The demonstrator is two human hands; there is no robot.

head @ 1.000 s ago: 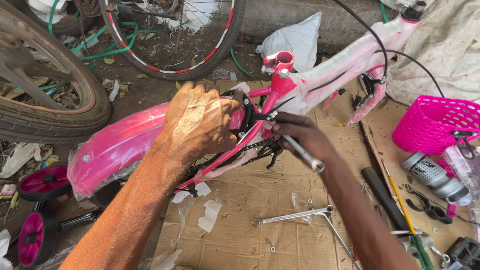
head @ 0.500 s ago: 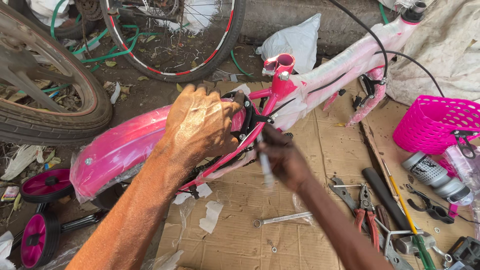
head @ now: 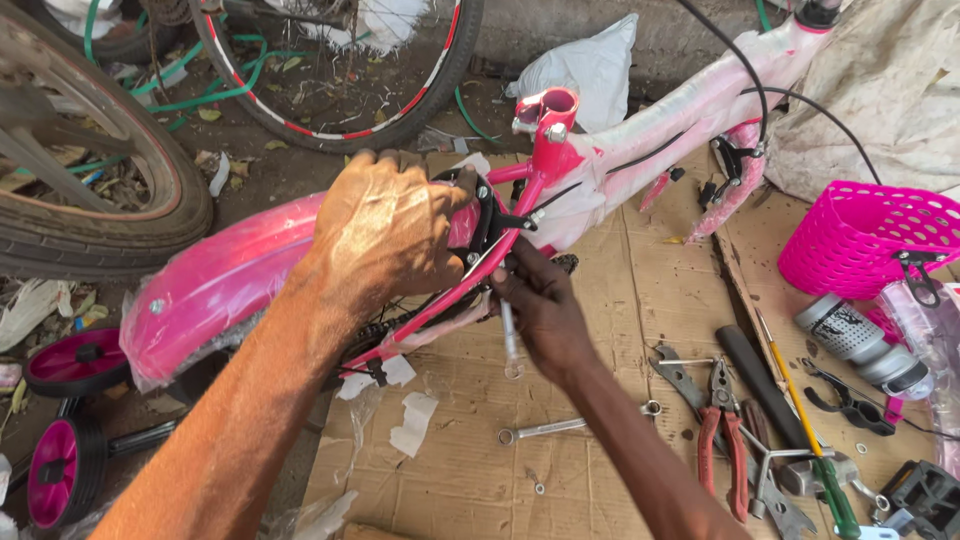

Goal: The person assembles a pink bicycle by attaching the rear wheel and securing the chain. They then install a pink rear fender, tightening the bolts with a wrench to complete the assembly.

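Note:
A small pink bicycle frame (head: 640, 130) lies on flattened cardboard (head: 600, 420), its pink rear mudguard (head: 215, 285) pointing left. My left hand (head: 385, 235) is clamped over the top of the mudguard and frame, right beside the black rear brake caliper (head: 487, 215). My right hand (head: 535, 305) is under the frame just below the caliper, fingers closed on a thin silvery wrench (head: 510, 340) that hangs downward.
A spanner (head: 570, 427), red-handled pliers (head: 715, 440), a screwdriver (head: 800, 420) and other tools lie on the cardboard at right. A pink basket (head: 865, 245) and a grey can (head: 860, 345) sit far right. Large wheels (head: 100, 200) and pink training wheels (head: 70, 365) are at left.
My right hand has swung the wrench from pointing out to the right down to hanging under the frame, and has moved in closer to the brake. My left hand kept its grip.

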